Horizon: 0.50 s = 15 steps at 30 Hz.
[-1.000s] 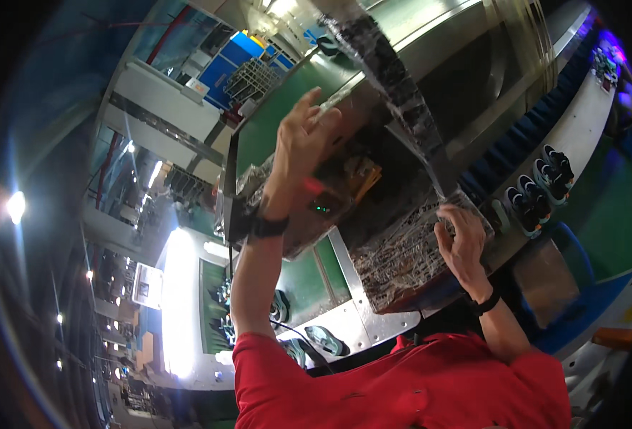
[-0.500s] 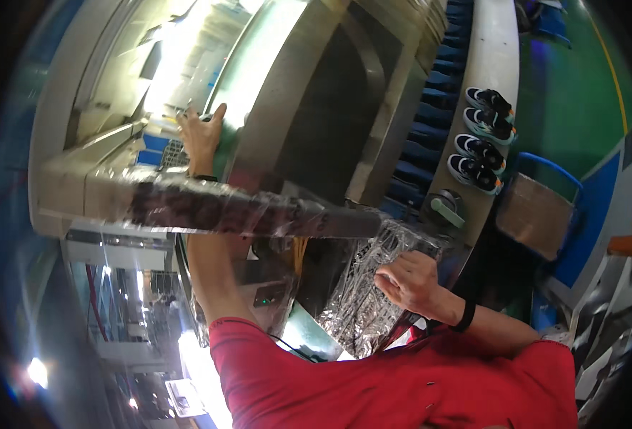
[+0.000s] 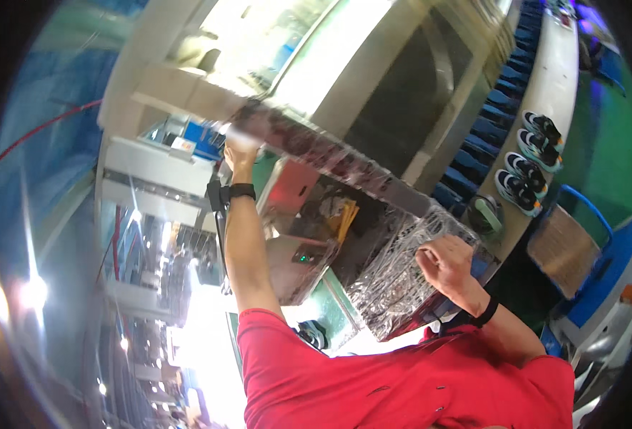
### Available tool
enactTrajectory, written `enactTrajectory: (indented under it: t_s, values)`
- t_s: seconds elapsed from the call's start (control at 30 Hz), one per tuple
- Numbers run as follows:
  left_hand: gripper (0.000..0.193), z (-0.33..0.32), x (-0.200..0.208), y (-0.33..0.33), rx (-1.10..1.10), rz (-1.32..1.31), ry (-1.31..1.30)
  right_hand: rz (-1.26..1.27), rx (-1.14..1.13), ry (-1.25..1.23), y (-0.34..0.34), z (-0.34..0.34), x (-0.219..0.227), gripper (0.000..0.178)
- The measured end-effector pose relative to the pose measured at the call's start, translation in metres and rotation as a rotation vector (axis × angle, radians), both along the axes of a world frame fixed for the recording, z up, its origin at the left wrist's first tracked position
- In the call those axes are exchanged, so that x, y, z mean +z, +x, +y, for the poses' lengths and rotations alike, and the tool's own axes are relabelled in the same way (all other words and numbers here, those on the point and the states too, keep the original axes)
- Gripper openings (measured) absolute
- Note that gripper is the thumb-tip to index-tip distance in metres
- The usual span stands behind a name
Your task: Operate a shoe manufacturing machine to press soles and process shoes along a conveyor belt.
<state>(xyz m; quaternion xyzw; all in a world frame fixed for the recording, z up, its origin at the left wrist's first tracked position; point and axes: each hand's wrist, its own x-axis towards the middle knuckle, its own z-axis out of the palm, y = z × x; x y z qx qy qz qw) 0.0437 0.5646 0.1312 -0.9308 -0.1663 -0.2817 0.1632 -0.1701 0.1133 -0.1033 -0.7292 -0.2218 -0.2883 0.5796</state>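
My left hand (image 3: 240, 153) reaches forward to the near side of a long beam (image 3: 316, 149) wrapped in clear film. A white smear lies over its fingertips, so I cannot tell whether they grip anything. A black band circles that wrist. My right hand (image 3: 447, 263) is curled into a loose fist at a box-shaped part (image 3: 394, 279) covered in crinkled clear film. Nothing shows in its fingers, and I cannot tell whether it touches the film.
Beyond the beam is a brightly lit machine opening (image 3: 259, 50) beside a metal housing (image 3: 401, 93). Several dark sneakers (image 3: 521, 182) stand on a white ledge at the right, near a blue-framed chair (image 3: 562, 250). Yellow strips (image 3: 346, 220) lie below the beam.
My left hand has drawn back from the lit opening to the beam, its spread fingers now blurred. The view has turned, so the beam slants. My right hand stays curled near the wrapped part.
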Motion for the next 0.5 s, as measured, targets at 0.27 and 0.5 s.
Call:
enactTrajectory:
  t_s: [0.27,0.5]
  values:
    - [0.028,-0.090,0.137,-0.249,-0.385,-0.438,-0.858,0.036,0.246,0.067,-0.007,-0.009,0.021,0.014]
    - [0.026,-0.188,0.065,-0.339,-0.407,-0.307,-1.157,-0.113,0.461,0.112,-0.006,-0.014,0.100,0.075]
